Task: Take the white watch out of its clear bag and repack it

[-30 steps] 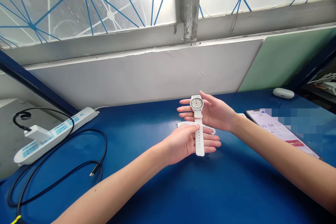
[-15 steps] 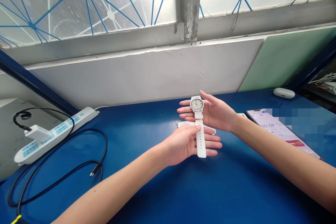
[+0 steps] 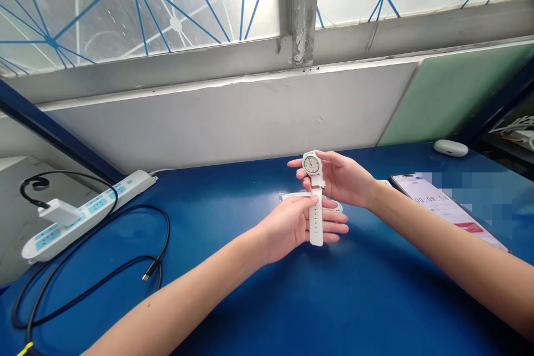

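Note:
A white wristwatch (image 3: 311,164) with a round, pale dial is held up above the blue table, its long strap hanging toward me. My left hand (image 3: 292,225) pinches the punched strap under its thumb, with the other fingers stretched out behind it. Around the watch case, at the upper end, my right hand (image 3: 340,178) has its thumb at the case edge and its fingers curled behind. A clear plastic wrapper (image 3: 336,208) lies on the table, partly hidden by both hands.
On the left lie a white power strip (image 3: 94,208) with a charger (image 3: 60,212) plugged in and a looped black cable (image 3: 169,228). A phone (image 3: 446,206) rests at the right, partly behind my right forearm. Farther back sits a white earbud case (image 3: 450,148).
My right hand's thumb and fingers have closed in on the watch case from a flatter, spread palm. The watch has turned slightly, its strap end shifting a little left.

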{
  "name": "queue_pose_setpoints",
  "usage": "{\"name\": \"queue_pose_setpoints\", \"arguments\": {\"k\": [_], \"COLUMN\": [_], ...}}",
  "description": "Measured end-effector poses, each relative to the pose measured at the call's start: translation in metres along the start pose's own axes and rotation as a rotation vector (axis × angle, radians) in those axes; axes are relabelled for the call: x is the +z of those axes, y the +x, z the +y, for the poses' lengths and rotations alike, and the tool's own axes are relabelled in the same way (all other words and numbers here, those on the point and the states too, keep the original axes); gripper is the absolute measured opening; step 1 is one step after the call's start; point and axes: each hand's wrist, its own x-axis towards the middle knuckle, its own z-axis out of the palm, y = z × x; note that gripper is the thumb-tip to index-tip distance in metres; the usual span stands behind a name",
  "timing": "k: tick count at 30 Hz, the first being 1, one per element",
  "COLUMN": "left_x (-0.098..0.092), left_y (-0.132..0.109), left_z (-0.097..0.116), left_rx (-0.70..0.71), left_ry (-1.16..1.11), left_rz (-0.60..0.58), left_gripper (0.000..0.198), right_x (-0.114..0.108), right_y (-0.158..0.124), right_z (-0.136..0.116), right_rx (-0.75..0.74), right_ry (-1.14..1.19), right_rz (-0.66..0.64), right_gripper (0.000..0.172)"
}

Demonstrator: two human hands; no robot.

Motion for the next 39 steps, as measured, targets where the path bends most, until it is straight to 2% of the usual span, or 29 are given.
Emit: {"name": "queue_pose_setpoints", "arguments": {"k": [6, 10, 15, 19, 27, 32, 39], "left_x": [0.0, 0.001, 0.002, 0.001, 0.005, 0.003, 0.005], "left_y": [0.004, 0.005, 0.004, 0.003, -0.002, -0.001, -0.001], "left_z": [-0.009, -0.013, -0.01, -0.009, -0.013, -0.012, -0.013], "left_rx": [0.095, 0.111, 0.124, 0.12, 0.111, 0.129, 0.107], "left_ry": [0.021, -0.034, -0.027, 0.013, 0.024, 0.016, -0.01], "left_rz": [0.091, 0.059, 0.074, 0.039, -0.085, -0.083, -0.043], "left_gripper": [0.026, 0.031, 0.027, 0.029, 0.026, 0.032, 0.027], "right_x": [-0.005, -0.006, 0.001, 0.002, 0.003, 0.001, 0.0], "right_y": [0.003, 0.005, 0.001, -0.002, -0.003, -0.003, -0.001], "right_z": [0.003, 0.005, 0.006, 0.006, 0.0, -0.001, -0.001], "right_rx": [-0.128, -0.174, -0.107, -0.073, -0.064, -0.048, -0.007], "right_ry": [-0.116, -0.179, -0.265, -0.306, -0.187, -0.157, -0.111], "right_rz": [0.179, 0.215, 0.098, 0.019, -0.006, -0.002, -0.008], "right_gripper": [0.021, 0.024, 0.029, 0.027, 0.024, 0.025, 0.025]}}
